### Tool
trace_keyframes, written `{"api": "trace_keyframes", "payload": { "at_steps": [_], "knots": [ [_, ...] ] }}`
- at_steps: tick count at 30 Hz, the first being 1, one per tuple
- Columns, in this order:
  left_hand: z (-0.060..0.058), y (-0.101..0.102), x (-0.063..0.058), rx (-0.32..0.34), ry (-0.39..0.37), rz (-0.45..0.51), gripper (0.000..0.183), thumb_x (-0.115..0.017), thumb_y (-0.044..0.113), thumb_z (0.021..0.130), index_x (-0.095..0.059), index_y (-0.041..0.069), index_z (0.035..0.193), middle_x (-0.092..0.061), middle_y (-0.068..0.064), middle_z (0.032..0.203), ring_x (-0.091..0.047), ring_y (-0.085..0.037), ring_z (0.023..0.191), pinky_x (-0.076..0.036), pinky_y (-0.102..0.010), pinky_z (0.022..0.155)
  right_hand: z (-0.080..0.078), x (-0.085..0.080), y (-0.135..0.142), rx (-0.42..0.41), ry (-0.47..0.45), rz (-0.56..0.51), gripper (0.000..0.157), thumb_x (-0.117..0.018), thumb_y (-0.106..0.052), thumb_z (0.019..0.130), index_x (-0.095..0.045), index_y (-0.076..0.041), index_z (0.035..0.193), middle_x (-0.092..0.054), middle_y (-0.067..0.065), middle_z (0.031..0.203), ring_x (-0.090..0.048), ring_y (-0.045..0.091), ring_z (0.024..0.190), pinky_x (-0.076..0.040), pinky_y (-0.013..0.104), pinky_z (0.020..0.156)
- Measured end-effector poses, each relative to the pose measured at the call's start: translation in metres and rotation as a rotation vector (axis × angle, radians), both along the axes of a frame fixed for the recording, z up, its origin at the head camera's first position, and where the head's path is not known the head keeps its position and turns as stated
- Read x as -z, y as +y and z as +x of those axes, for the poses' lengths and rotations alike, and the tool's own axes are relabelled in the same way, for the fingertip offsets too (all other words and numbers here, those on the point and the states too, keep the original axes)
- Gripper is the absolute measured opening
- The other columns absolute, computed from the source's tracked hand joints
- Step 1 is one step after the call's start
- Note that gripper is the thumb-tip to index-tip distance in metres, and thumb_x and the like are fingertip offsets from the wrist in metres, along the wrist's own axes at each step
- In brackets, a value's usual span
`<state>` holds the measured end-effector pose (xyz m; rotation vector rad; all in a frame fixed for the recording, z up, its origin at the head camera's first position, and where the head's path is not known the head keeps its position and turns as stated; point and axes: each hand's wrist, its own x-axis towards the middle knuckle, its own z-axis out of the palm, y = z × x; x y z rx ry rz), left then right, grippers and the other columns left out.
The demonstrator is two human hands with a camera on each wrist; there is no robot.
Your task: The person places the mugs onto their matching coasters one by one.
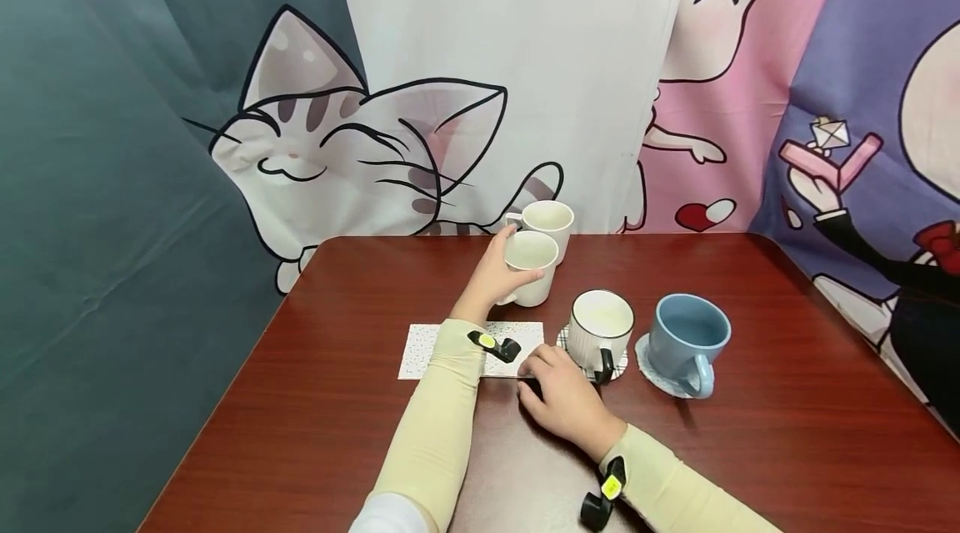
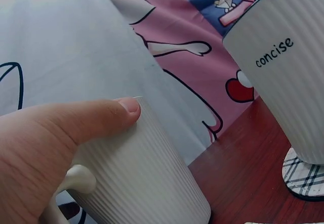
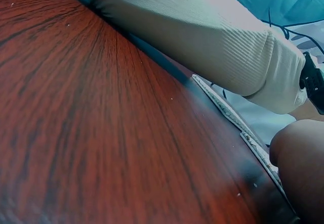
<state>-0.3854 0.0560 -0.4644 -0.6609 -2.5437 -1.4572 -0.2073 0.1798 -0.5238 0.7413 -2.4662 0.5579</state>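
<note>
My left hand (image 1: 491, 274) grips a ribbed white mug (image 1: 534, 291) at the table's back, thumb on the near side near the rim and fingers reaching behind. In the left wrist view the thumb (image 2: 104, 119) presses the mug's upper wall, its handle beneath the hand. A second white mug (image 1: 561, 239) stands directly behind. My right hand (image 1: 562, 395) rests low on the table, fingers loosely bent, at the right end of two flat speckled white coasters (image 1: 420, 354) lying side by side. In the right wrist view the coasters (image 3: 220, 102) appear edge-on beside that hand.
Right of the hands, a white mug with a black rim and handle (image 1: 588, 337) stands on a round plaid coaster (image 1: 624, 362). Farther right a blue mug (image 1: 678, 345) sits on a pale coaster (image 1: 660, 381). Behind the wooden table (image 1: 330, 308) hangs a cartoon-printed cloth (image 1: 585, 99).
</note>
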Motion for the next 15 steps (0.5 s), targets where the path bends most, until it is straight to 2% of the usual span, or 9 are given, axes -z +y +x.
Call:
{"api": "trace_keyframes", "payload": {
  "at_steps": [8, 15],
  "knots": [
    [-0.002, -0.002, 0.002, -0.009, -0.021, 0.063, 0.101, -0.082, 0.046, 0.060, -0.027, 0.026, 0.143, -0.035, 0.005, 0.140, -0.041, -0.016, 0.120, -0.037, -0.039, 0.094, -0.002, -0.002, -0.003, 0.001, 0.001, -0.008, 0.009, -0.064, -0.022, 0.076, -0.063, -0.016, 0.082, -0.052, -0.006, 0.086, -0.048, 0.017, 0.083, -0.041, 0.033, 0.075],
    [0.007, 0.007, 0.002, -0.107, -0.021, 0.082, 0.099, -0.083, 0.042, 0.060, -0.029, 0.025, 0.140, -0.037, 0.004, 0.137, -0.045, -0.016, 0.113, -0.040, -0.035, 0.090, -0.001, -0.002, -0.002, -0.004, -0.019, -0.016, 0.011, -0.065, -0.021, 0.075, -0.063, -0.014, 0.083, -0.054, -0.003, 0.087, -0.049, 0.019, 0.083, -0.041, 0.035, 0.075]
  ]
}}
